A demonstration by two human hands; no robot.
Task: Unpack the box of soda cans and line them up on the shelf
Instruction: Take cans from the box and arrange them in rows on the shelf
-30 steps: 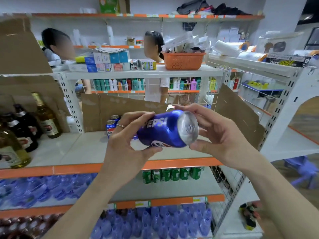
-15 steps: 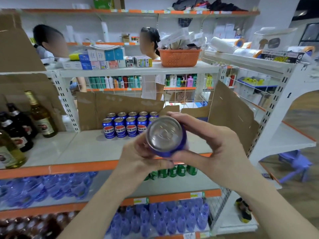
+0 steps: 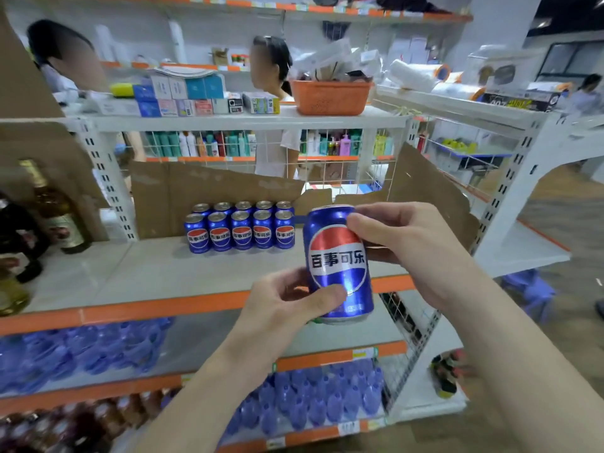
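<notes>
Both hands, left hand low and right hand high, hold the can, now turned upright from sideways, ready to join the row of cans behind it.

The glossy metal can gleams before matt, rough-torn brown cardboard and a smooth painted shelf.

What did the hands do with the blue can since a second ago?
They turned the blue can from lying sideways to upright, with its logo facing the camera. The left hand now holds its bottom and the right hand its top. The cans on the shelf stayed lined up.
</notes>
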